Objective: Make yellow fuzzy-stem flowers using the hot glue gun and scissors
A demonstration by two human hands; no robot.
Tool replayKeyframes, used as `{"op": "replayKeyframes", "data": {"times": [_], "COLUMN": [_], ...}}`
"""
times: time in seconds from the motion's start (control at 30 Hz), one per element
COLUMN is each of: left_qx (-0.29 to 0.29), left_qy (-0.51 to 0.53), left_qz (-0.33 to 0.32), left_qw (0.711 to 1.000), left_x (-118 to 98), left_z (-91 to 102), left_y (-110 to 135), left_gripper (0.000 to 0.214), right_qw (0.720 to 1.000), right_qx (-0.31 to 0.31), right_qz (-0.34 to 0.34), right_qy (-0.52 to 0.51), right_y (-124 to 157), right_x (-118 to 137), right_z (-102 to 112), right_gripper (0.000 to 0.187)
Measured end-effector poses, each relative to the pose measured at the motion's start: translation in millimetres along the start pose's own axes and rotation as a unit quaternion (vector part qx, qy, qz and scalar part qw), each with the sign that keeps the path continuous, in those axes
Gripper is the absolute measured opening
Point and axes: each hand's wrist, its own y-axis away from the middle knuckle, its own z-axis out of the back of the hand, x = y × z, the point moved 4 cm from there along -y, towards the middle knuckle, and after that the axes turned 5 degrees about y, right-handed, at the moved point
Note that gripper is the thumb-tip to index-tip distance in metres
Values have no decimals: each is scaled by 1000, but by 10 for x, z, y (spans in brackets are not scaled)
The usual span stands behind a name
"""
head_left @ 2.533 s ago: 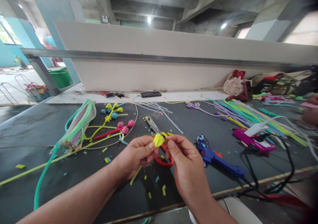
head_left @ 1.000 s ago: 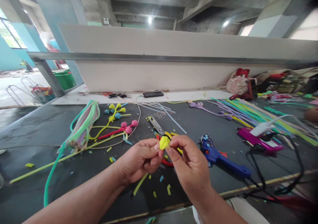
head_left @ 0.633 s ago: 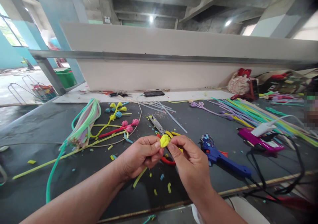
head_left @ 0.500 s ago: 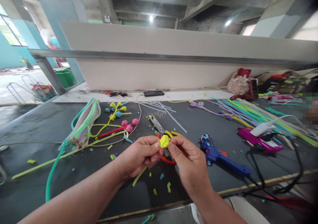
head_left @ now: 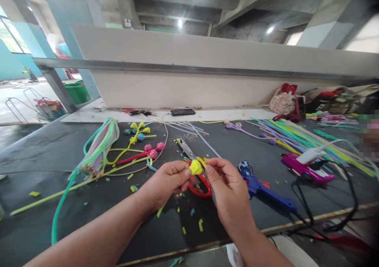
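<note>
My left hand [head_left: 173, 178] pinches a small bright yellow bud [head_left: 196, 167] between thumb and forefinger. A yellow-green strip [head_left: 162, 208] shows just below this hand; whether it joins the bud is unclear. To the right of the bud, my right hand [head_left: 226, 180] is curled, thumb and forefinger close together. Its fingertips are slightly apart from the bud, and I cannot make out what they hold, if anything. Scissors [head_left: 187, 149] with red handles lie behind and beneath the bud, blades partly spread. Part of their handles is hidden by the hands.
A blue glue gun [head_left: 260, 189] and a magenta device [head_left: 308, 168] with black cords lie right. Left are a bundle of pipe cleaners [head_left: 100, 146] and sprigs with yellow buds [head_left: 138, 129] and pink buds [head_left: 153, 150]. More stems [head_left: 314, 140] spread back right. A phone [head_left: 182, 112] lies by the white board.
My right fingertips have come off the yellow bud and moved slightly right. My left hand still pinches it. More of the red scissor handle now shows.
</note>
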Motion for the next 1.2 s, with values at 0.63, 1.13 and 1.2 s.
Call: {"op": "replayKeyframes", "data": {"times": [0.63, 1.13, 1.2], "left_qx": [-70, -102, -96], "left_qy": [-228, -372, -385], "left_qz": [-60, -108, -128], "left_qw": [969, 916, 909], "left_x": [-144, -155, -166], "left_z": [-29, -20, -37], "left_y": [36, 59, 64], "left_gripper": [28, 31, 32], "right_qw": [943, 969, 977], "right_qx": [-33, -4, 5], "right_qz": [227, 83, 43], "right_qy": [241, 231, 208], "right_y": [61, -17, -19], "right_x": [230, 122, 112], "right_z": [18, -16, -14], "right_gripper": [5, 10, 11]}}
